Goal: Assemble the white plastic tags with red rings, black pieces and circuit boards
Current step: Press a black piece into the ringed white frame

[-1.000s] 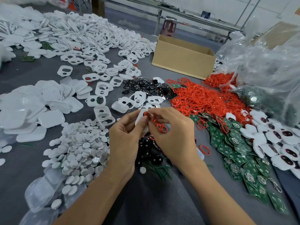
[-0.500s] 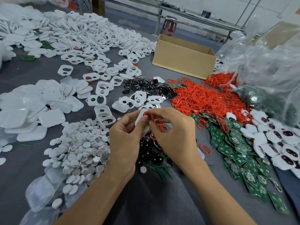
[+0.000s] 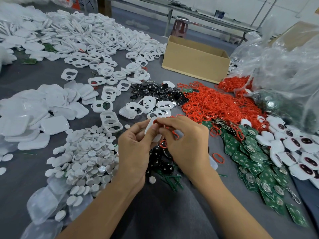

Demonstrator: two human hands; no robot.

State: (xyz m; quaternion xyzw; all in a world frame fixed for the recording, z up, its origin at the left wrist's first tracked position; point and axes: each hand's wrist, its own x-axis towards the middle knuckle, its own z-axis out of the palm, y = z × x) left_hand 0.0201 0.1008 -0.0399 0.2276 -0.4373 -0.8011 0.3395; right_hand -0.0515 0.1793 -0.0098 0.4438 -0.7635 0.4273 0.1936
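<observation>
We hold a white tag [image 3: 151,130] over the black pieces [image 3: 161,163], left hand [image 3: 136,150] pinching it, right hand [image 3: 185,144] apparently pressing a red ring [image 3: 156,121] in with spares looped on its fingers; risk: ring pops out half-seated, or spares drop.

Table [image 3: 31,83]: matt grey cloth cover. White tags [image 3: 57,125]: smooth, glossy plastic. Red rings [image 3: 212,104]: matt, rubbery-looking. Circuit boards [image 3: 241,157]: green, with shiny metal contacts. Box [image 3: 195,66]: plain brown cardboard. Bags [image 3: 284,69]: clear, crinkled plastic film.
</observation>
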